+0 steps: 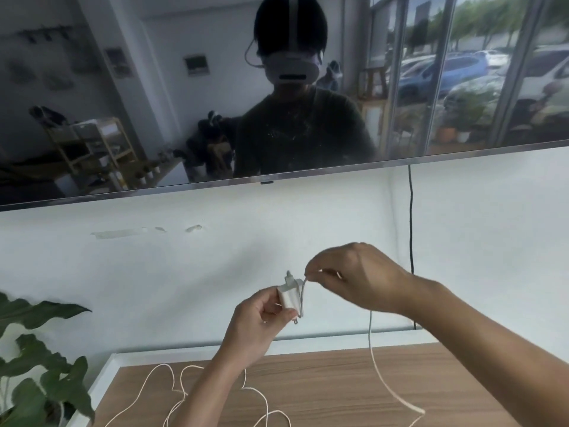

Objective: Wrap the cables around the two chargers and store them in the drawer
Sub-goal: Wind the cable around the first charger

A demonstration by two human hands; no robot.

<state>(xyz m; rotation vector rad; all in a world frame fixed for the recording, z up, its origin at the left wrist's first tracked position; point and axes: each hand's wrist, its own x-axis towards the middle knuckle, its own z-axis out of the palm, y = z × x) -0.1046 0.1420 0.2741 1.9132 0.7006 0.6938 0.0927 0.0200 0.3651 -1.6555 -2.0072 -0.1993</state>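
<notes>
A wood-grain surface (338, 380) runs along the bottom of the frame against a pale wall, under a wide dark screen (184, 87) whose glass mirrors the room. Just below mid-frame, the white charger (291, 294) is held up off the surface in the left hand (257, 326), whose grip is curled round the block's lower end, thumb across its near face, so the upper part and the right edge stay bare for winding. The right hand (354, 277), just right of the charger, pinches the white cable (374, 359) between thumb and fingertips; a short run passes down the block's right edge, which looks like the first turn of a wrap. From that pinch the cable drops away and curves to the lower right, touching the surface there. Held this high, the charger leaves the slack free to hang, and there is open air all round both hands for circling. More white cable (184, 392) lies in loose loops at lower centre-left, under the left forearm, which could snag. A leafy plant (37, 349) stands at lower left, a black cord (411, 241) hangs at right. No second charger and no drawer are in view.
</notes>
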